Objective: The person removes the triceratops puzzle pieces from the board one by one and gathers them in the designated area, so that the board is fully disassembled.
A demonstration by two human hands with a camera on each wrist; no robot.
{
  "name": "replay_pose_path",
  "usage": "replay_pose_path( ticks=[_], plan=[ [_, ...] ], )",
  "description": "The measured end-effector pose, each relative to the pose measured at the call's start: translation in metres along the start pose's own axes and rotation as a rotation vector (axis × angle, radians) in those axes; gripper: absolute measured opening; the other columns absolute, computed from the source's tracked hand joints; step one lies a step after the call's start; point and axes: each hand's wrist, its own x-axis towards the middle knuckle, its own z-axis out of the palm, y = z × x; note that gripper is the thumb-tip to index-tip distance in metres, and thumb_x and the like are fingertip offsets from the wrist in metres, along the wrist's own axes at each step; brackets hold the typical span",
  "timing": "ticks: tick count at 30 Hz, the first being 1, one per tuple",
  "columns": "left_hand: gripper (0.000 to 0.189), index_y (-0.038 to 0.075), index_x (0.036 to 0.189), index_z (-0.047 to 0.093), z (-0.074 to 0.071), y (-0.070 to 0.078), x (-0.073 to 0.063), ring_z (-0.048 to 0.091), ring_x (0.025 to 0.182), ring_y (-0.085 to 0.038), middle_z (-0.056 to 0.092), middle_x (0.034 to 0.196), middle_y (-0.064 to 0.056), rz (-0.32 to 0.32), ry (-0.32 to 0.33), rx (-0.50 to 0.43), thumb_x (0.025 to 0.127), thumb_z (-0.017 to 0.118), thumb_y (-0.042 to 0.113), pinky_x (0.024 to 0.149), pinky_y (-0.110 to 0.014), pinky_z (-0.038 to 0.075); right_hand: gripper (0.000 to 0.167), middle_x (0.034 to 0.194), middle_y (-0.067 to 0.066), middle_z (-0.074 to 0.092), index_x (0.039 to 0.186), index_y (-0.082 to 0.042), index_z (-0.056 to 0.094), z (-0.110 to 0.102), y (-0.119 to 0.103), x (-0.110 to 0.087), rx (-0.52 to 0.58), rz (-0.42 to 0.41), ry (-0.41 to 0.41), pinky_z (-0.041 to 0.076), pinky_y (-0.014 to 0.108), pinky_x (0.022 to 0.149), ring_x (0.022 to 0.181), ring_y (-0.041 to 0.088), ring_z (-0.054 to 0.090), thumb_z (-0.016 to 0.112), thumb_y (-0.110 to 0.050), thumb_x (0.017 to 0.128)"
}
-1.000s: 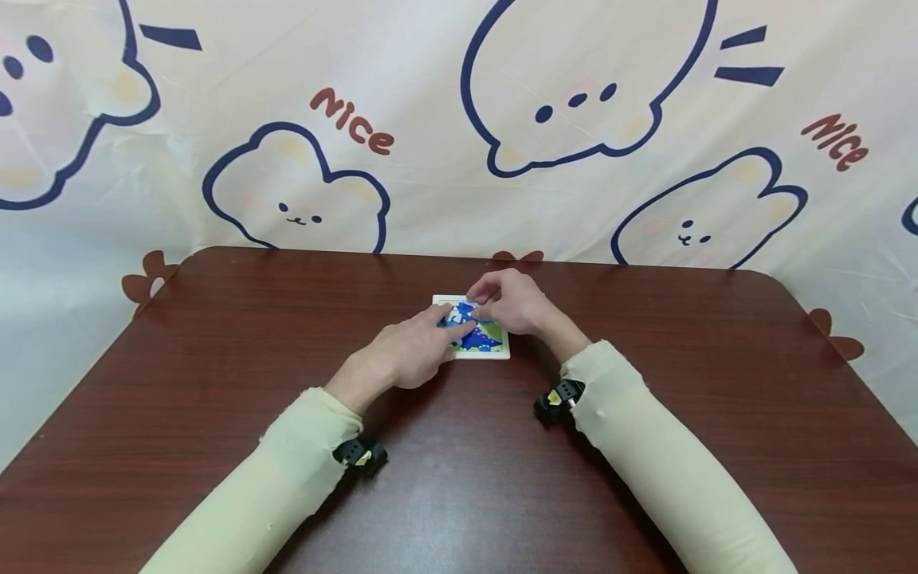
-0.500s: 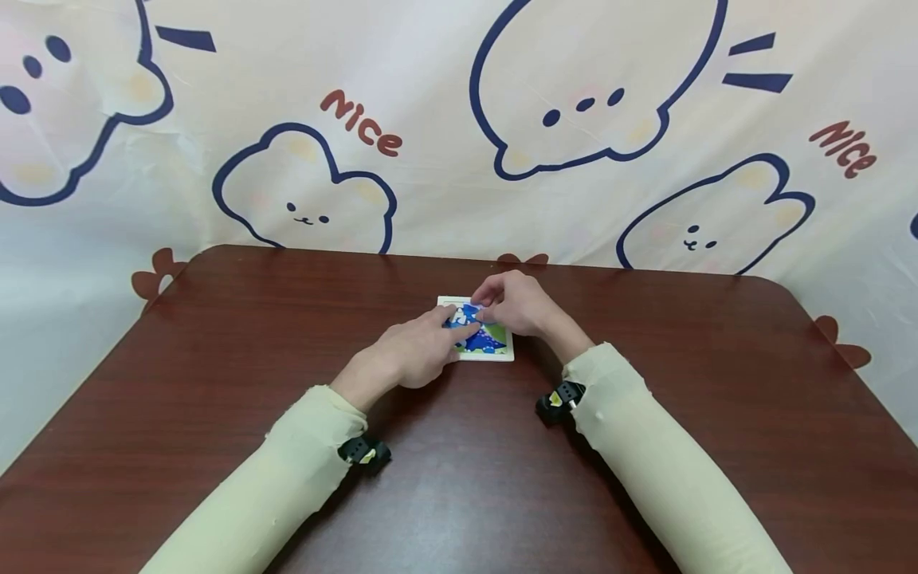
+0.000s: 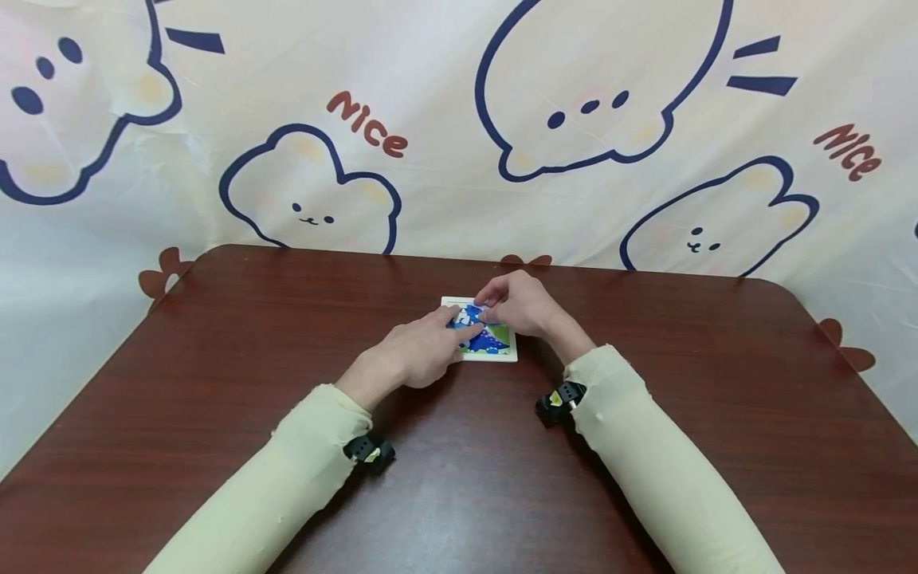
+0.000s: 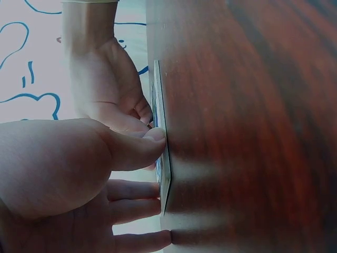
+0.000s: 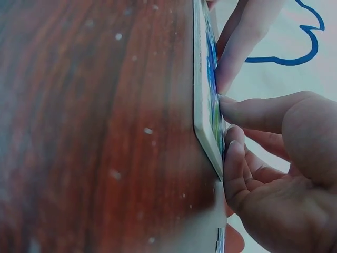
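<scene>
A small square puzzle (image 3: 491, 344) in a white frame, with a blue dinosaur on green, lies flat on the brown table. My left hand (image 3: 416, 351) rests on its left side, fingers extended over the picture. In the left wrist view that hand's thumb (image 4: 138, 150) lies at the near edge of the frame. At the upper right of the puzzle, my right hand (image 3: 522, 304) has its fingers curled and pinches a small puzzle piece, mostly hidden by the fingertips. In the right wrist view the thumb and bent fingers (image 5: 234, 163) meet right at the puzzle's surface.
The dark brown table (image 3: 215, 359) has a glossy top and extends to both sides. Behind its far edge hangs a white curtain (image 3: 430, 183) with cartoon outlines. Black wrist cameras (image 3: 561, 402) sit at both pale sleeves (image 3: 645, 438).
The head view has shifted slightly, so the table, puzzle and hands appear a little further right. Both hands keep almost the same places on the puzzle.
</scene>
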Motion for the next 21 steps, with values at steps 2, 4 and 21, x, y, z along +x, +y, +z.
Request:
replay_pose_path(
  ticks=[2, 4, 21],
  plan=[
    [0.062, 0.033, 0.167, 0.034, 0.0002, 0.0002, 0.0006, 0.034, 0.16, -0.038, 0.025, 0.175, -0.019, 0.0, -0.001, 0.002, 0.11, 0.058, 0.027, 0.116, -0.061, 0.048, 0.021, 0.114, 0.011, 0.071, 0.118, -0.014, 0.08, -0.0002, 0.0002, 0.0003, -0.001, 0.0, 0.0, 0.054, 0.042, 0.098, 0.109, 0.028, 0.06, 0.076, -0.014, 0.097],
    [0.062, 0.033, 0.167, 0.034, 0.0005, 0.0002, 0.0013, 0.033, 0.16, -0.038, 0.024, 0.175, -0.019, -0.001, -0.002, 0.005, 0.11, 0.058, 0.027, 0.117, -0.061, 0.047, 0.021, 0.115, 0.011, 0.071, 0.117, -0.014, 0.08, -0.0004, -0.0001, 0.0007, 0.001, 0.002, 0.001, 0.053, 0.043, 0.1, 0.111, 0.029, 0.06, 0.077, -0.014, 0.097],
    [0.06, 0.031, 0.166, 0.036, 0.0002, -0.0009, 0.0017, 0.034, 0.16, -0.039, 0.025, 0.174, -0.02, 0.016, 0.004, 0.015, 0.11, 0.057, 0.026, 0.12, -0.06, 0.044, 0.018, 0.12, 0.011, 0.069, 0.114, -0.014, 0.082, -0.0012, -0.0065, 0.0036, 0.009, 0.04, -0.01, 0.055, 0.042, 0.101, 0.113, 0.029, 0.059, 0.079, -0.018, 0.096]
  ],
)
